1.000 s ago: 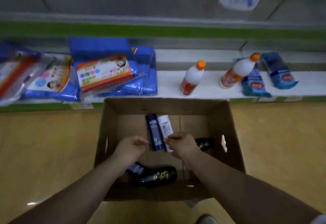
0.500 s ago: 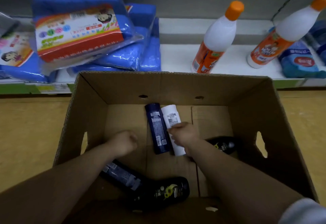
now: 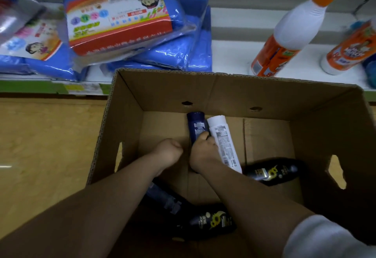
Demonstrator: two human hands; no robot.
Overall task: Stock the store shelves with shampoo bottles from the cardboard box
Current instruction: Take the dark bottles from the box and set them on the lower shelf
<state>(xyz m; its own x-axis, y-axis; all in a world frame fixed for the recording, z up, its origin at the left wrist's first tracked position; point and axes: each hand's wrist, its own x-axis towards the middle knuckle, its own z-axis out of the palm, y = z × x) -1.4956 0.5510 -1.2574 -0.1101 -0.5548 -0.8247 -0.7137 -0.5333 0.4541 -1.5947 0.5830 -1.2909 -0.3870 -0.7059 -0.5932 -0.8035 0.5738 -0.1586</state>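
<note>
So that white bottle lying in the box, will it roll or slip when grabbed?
The white bottle looks like rigid plastic, so probably stiff. Lying on its side, it may roll, though the dark blue bottle beside it blocks one way.

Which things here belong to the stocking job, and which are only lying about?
Job: box, blue bottle gripped by right hand, white bottle, black bottles, shelf.
Lying about: blue packs, orange-capped bottles.
</note>
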